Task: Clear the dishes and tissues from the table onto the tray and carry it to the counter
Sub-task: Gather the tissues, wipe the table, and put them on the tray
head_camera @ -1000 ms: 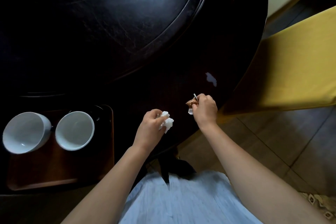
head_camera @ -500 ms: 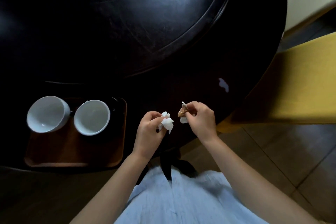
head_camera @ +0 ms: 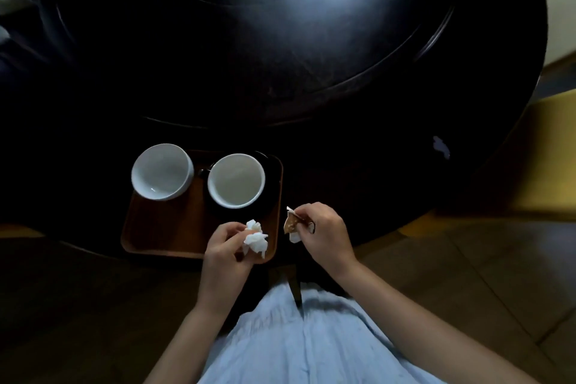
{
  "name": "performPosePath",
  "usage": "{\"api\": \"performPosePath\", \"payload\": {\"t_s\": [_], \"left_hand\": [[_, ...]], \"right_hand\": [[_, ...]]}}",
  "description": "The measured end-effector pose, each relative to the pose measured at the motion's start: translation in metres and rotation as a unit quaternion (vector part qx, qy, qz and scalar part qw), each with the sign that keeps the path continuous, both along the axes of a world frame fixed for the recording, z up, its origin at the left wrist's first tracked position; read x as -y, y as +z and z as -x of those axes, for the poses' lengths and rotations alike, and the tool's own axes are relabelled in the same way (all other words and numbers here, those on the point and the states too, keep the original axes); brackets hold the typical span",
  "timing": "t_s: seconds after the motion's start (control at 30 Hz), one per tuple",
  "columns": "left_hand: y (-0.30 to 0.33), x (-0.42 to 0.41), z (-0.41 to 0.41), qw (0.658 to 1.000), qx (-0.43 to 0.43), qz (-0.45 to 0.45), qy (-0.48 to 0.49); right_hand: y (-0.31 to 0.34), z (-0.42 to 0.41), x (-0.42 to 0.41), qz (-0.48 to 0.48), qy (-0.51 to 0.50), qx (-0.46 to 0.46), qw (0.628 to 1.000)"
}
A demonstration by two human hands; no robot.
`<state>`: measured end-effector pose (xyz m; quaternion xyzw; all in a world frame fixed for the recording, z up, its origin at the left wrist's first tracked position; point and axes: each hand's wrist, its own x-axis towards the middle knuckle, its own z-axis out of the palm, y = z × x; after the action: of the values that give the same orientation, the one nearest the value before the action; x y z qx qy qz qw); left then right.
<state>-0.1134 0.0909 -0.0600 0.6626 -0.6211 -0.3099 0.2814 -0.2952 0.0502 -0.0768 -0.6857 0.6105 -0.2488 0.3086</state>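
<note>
- Two white cups (head_camera: 161, 171) (head_camera: 236, 180) already sit on the brown tray (head_camera: 174, 234); the right-hand cup appears to rest on a dark saucer (head_camera: 270, 184), hard to make out in the low light.
- Tray lies on the dark round table (head_camera: 311, 78), at its near edge, in front of the person.
- Left hand (head_camera: 226, 246) is pinched around a crumpled white tissue (head_camera: 256, 238), held over the tray's near right corner. Not yet let go.
- Right hand (head_camera: 324, 234) pinches a stained scrap of tissue (head_camera: 291, 223), brown and white, just beside the tray's right rim, over the table.
- One small pale scrap (head_camera: 441, 146) lies on the table far to the right, well apart from the tray. Probably a tissue; too small to say.
- Judgement: dishes done; tissues in hand and mid-transfer. Left to do: drop both onto the tray, fetch the far scrap, carry the tray to the counter. Counter not visible.
</note>
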Motion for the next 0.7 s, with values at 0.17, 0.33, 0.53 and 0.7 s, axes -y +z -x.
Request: {"api": "performPosePath", "payload": {"t_s": [0.17,0.33,0.53,0.7], "left_hand": [[-0.011,0.01,-0.067,0.998,0.04,-0.018,-0.047],[-0.025,0.029,-0.109,0.988,0.07,-0.034,-0.132],[-0.04,0.044,-0.136,0.97,0.106,-0.045,-0.214],[-0.052,0.05,-0.14,0.966,0.11,-0.047,-0.228]], "right_hand": [[-0.01,-0.057,-0.014,-0.009,-0.032,-0.027,0.999],[-0.018,-0.101,-0.022,-0.009,-0.094,-0.059,0.994],[-0.025,-0.125,-0.03,-0.034,-0.139,-0.121,0.982],[-0.026,-0.133,-0.031,-0.021,-0.108,-0.188,0.976]]}}
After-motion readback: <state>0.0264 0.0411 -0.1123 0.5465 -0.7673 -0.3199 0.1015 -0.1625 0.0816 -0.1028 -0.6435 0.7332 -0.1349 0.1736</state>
